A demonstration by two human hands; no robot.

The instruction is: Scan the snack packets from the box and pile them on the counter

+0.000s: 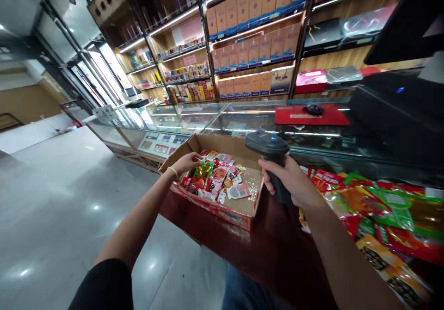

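My right hand [289, 178] is wrapped round the handle of a black barcode scanner [267, 143], which shows a small blue light on top. The scanner hangs above the right rim of an open cardboard box [222, 213]. Inside that box lie several small snack packets [222, 173], red, white and yellow. Over the box's left part is my left hand [189, 163], its fingers a little bent and apart, with nothing visible held in them. Its fingertips are close to a green and gold packet [204, 170]; whether they touch it I cannot tell.
On the dark red tabletop [222, 236], a pile of snack packets [367, 203] lies to the right. Behind stands a glass display counter [243, 115] with a mouse [314, 109] on a red mat [333, 115]. A black terminal [398, 111] is at the right, shelves at the back.
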